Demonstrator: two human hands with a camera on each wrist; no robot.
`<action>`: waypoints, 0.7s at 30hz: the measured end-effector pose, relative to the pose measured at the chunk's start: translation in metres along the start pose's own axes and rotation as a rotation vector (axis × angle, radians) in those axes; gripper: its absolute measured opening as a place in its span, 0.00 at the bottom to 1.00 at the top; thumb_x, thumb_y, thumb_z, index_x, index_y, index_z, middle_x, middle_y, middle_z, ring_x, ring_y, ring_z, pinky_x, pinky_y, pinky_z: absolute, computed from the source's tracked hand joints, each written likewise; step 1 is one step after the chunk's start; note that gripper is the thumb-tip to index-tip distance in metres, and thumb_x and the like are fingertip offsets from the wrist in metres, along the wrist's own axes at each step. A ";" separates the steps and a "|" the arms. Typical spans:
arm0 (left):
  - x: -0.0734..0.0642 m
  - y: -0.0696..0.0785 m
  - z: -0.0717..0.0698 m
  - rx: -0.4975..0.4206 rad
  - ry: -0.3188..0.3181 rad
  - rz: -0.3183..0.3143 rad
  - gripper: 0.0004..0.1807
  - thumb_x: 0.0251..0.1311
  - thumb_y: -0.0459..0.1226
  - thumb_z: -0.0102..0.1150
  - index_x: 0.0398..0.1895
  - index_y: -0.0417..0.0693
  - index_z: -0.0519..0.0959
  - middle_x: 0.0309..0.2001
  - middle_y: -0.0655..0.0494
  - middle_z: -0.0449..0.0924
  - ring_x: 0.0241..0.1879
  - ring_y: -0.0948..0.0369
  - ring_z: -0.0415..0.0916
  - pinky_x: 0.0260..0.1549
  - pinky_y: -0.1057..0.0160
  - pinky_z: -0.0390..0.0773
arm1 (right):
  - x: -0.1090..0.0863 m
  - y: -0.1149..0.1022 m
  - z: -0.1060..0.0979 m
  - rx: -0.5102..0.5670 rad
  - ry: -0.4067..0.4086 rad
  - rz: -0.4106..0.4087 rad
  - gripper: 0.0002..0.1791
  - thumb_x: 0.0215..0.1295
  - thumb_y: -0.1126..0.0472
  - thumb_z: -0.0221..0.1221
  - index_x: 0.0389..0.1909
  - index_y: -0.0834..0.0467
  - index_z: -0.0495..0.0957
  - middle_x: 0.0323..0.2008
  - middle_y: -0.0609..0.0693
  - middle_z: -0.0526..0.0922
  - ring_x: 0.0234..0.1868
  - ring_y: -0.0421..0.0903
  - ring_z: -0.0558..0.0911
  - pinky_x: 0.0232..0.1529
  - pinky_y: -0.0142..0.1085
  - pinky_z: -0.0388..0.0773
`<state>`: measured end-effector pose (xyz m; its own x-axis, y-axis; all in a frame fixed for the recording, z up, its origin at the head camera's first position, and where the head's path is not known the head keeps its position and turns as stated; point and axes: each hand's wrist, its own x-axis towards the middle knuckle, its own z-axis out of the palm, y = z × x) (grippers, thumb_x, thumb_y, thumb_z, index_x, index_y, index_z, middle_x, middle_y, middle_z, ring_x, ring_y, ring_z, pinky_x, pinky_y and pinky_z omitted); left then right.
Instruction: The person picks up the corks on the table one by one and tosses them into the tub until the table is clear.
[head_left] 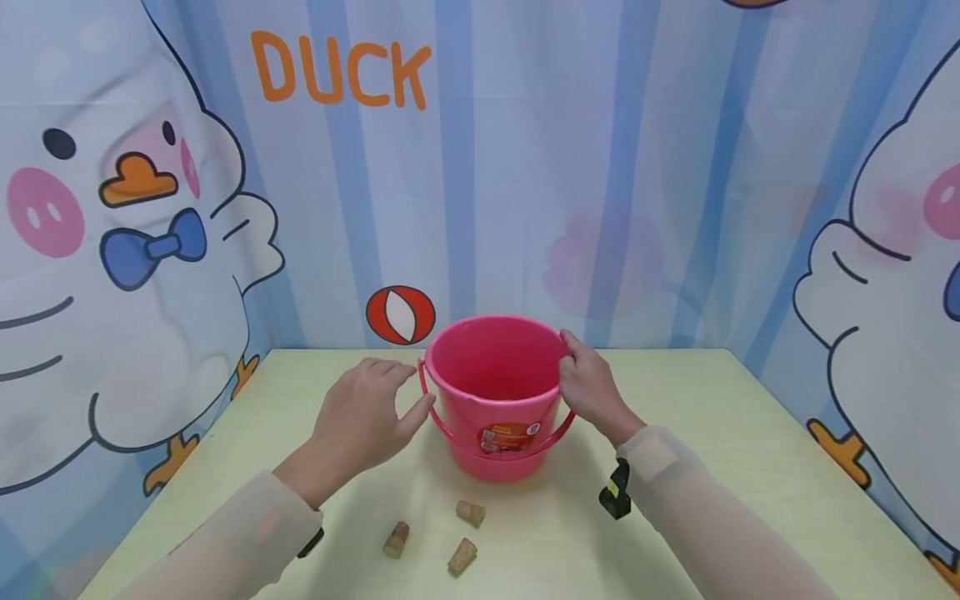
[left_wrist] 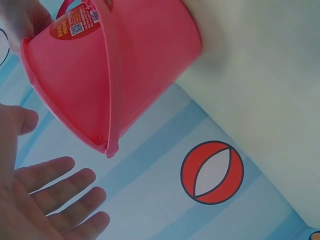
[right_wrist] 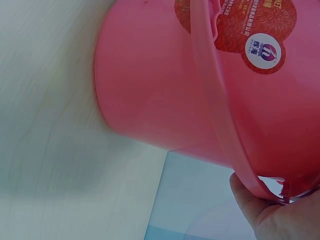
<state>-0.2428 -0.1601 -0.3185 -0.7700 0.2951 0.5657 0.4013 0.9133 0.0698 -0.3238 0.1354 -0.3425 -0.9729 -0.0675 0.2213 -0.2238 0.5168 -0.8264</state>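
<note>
A pink plastic bucket (head_left: 498, 425) with a red label stands upright on the table, its handle (head_left: 438, 423) hanging down across the front. My right hand (head_left: 596, 383) grips the bucket's rim on the right side, fingers curled over it near the handle joint; the right wrist view shows this hand (right_wrist: 285, 215) at the rim too. On the other side, my left hand (head_left: 367, 408) hovers by the rim with fingers extended. In the left wrist view that hand (left_wrist: 60, 200) is spread, with a gap between it and the bucket (left_wrist: 145, 55).
Three corks lie on the pale table (head_left: 675, 500) in front of the bucket: one cork (head_left: 471, 512) nearest it, another cork (head_left: 396, 540) to the left, a third cork (head_left: 462, 557) closer to me. A duck-print curtain (head_left: 525, 167) hangs behind the table.
</note>
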 end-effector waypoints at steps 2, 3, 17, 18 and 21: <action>-0.002 -0.001 0.001 0.005 -0.026 -0.016 0.26 0.58 0.50 0.70 0.53 0.43 0.85 0.51 0.47 0.86 0.53 0.47 0.81 0.45 0.46 0.86 | 0.000 0.000 0.000 -0.003 0.002 -0.004 0.34 0.77 0.62 0.41 0.81 0.62 0.48 0.78 0.60 0.58 0.74 0.59 0.66 0.64 0.52 0.75; -0.004 -0.001 0.002 0.008 -0.041 -0.026 0.26 0.59 0.50 0.70 0.53 0.42 0.85 0.51 0.47 0.86 0.53 0.47 0.81 0.44 0.46 0.86 | 0.001 0.000 0.000 -0.004 0.002 -0.006 0.34 0.77 0.62 0.41 0.81 0.62 0.48 0.78 0.60 0.58 0.74 0.60 0.65 0.64 0.53 0.75; -0.019 -0.007 0.011 -0.018 -0.249 -0.116 0.28 0.60 0.53 0.69 0.55 0.43 0.85 0.50 0.46 0.86 0.52 0.47 0.82 0.39 0.48 0.87 | 0.001 0.001 0.000 -0.005 -0.004 0.004 0.34 0.78 0.61 0.41 0.82 0.61 0.48 0.79 0.58 0.57 0.75 0.59 0.64 0.64 0.52 0.74; -0.020 -0.007 0.011 -0.022 -0.263 -0.121 0.28 0.60 0.53 0.69 0.55 0.43 0.85 0.50 0.47 0.87 0.51 0.47 0.83 0.39 0.49 0.87 | 0.000 0.001 -0.001 -0.007 -0.006 0.002 0.34 0.78 0.61 0.41 0.82 0.61 0.47 0.79 0.58 0.57 0.75 0.59 0.64 0.64 0.52 0.74; -0.023 -0.009 0.013 -0.028 -0.288 -0.125 0.27 0.59 0.53 0.70 0.54 0.44 0.85 0.49 0.48 0.87 0.51 0.47 0.83 0.39 0.49 0.87 | 0.000 0.000 -0.001 -0.013 -0.008 -0.004 0.34 0.78 0.61 0.40 0.82 0.61 0.47 0.79 0.58 0.57 0.76 0.59 0.62 0.65 0.53 0.73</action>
<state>-0.2353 -0.1714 -0.3425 -0.9216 0.2522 0.2951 0.3051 0.9406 0.1491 -0.3239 0.1362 -0.3421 -0.9724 -0.0763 0.2205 -0.2270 0.5273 -0.8188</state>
